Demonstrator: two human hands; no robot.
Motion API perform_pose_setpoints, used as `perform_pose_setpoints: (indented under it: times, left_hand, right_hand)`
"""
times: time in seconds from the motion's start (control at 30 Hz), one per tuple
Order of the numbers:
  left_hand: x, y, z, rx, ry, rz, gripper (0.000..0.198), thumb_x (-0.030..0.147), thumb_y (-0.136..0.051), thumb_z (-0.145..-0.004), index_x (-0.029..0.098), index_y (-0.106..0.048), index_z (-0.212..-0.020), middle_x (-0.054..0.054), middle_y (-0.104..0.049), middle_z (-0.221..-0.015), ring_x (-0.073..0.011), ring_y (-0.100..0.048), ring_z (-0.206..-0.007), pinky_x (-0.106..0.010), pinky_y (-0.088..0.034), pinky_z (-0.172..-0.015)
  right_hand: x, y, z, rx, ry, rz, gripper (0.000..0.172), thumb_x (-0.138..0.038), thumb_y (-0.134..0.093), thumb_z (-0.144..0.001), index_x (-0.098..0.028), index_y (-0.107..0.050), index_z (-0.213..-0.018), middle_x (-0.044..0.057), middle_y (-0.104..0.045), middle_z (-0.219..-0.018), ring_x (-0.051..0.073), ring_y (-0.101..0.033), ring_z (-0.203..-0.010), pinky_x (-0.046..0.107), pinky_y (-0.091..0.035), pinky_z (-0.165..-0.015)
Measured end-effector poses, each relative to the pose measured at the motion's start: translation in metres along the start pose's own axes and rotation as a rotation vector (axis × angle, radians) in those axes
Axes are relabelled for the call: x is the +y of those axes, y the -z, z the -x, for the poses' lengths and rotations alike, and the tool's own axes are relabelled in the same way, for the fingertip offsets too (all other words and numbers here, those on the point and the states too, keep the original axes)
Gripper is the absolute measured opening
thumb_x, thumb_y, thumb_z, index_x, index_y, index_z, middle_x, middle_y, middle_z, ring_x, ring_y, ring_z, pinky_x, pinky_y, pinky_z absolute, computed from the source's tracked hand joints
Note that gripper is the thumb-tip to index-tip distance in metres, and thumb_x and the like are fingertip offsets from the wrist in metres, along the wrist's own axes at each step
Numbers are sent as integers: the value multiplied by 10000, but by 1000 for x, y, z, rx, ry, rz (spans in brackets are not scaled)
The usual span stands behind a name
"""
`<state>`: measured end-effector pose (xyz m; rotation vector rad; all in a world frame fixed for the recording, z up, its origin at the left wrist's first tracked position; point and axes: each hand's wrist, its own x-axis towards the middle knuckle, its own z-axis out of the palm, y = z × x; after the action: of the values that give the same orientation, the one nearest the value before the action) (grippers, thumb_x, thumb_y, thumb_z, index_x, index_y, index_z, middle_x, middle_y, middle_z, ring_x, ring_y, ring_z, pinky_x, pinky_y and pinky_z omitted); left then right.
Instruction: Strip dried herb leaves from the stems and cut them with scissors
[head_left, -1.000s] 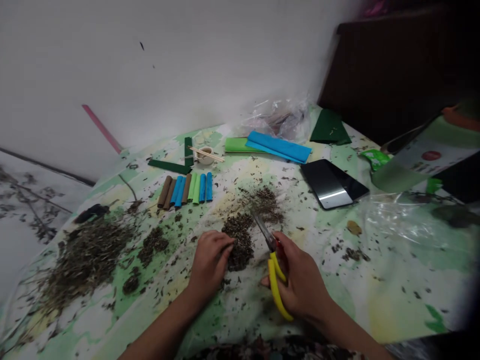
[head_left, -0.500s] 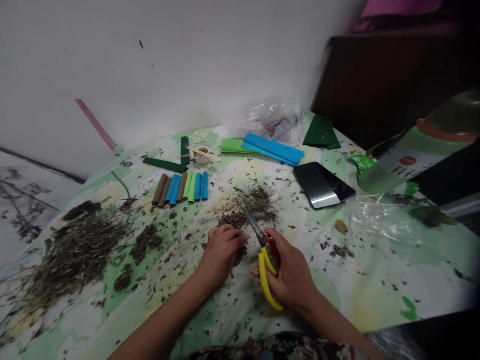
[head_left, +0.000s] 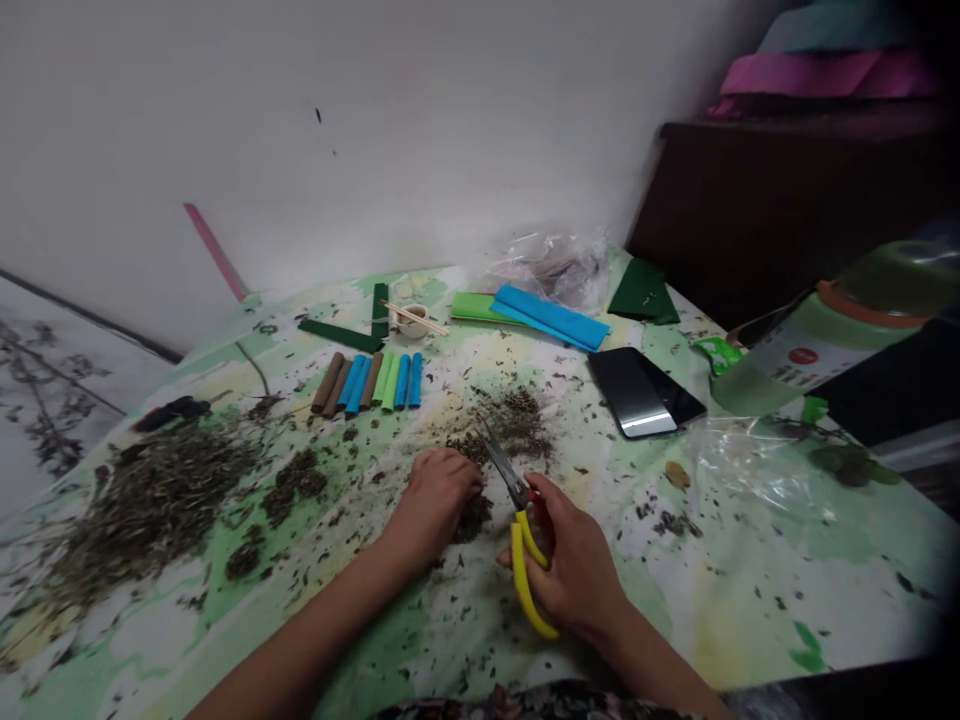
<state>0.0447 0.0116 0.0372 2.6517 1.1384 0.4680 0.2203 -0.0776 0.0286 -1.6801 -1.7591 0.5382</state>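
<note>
My right hand (head_left: 574,555) is closed on scissors (head_left: 521,545) with yellow and red handles. Their metal blades, nearly together, point away from me over a pile of dark, finely cut dried leaves (head_left: 517,420). My left hand (head_left: 435,505) rests just left of the blades, palm down. Its fingers are curled and pressed together at a smaller heap of dried leaves (head_left: 474,515); their tips are hidden, so what they hold does not show.
Left lie a big heap of dried stalks (head_left: 161,490) and small dark clumps (head_left: 296,480). Behind are coloured rolls (head_left: 367,382), a small cup (head_left: 411,318) with sticks, and folded blue cloth or paper (head_left: 551,315). Right are a phone (head_left: 634,395) and a tilted bottle (head_left: 814,345).
The view has tilted up slightly, so the table sits lower. My left hand has drawn back a little from the blades, baring more of the small leaf heap. The scissors stay in my right hand.
</note>
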Motion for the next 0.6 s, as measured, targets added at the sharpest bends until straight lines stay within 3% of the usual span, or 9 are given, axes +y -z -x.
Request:
perform_pose_setpoints:
  times: [0.13,0.3,0.6]
  left_hand:
    - [-23,12,11,46,66,33,148,213,-467,-871,209,-612,-844,-55,-661,-847,-218,-560,-860,-363,-358,-779]
    - [-41,11,18,82,112,58,120,212,-491,-855,203,-608,-883,-56,-668,-862,-216,-582,-860,-369,-378,-801]
    - [-37,9,23,89,101,-10,198,269,-492,-868,199,-656,-955,-77,-687,-890,-232,-568,-904,-406,-355,-824]
  right_hand:
    - [0,-1,1,-23,6,7,605,-310,-554,-697,-114,-398,-1248,111,-622,-928,233,-602,-785,315,-480,-626]
    - [1,-3,2,-29,-6,15,612,-313,-573,-689,-127,-403,-1247,100,-622,-922,234,-604,-798,317,-484,-638]
    - [3,-6,1,-27,25,45,619,-334,-586,-695,-127,-400,-1248,117,-632,-962,248,-613,-830,348,-506,-683]
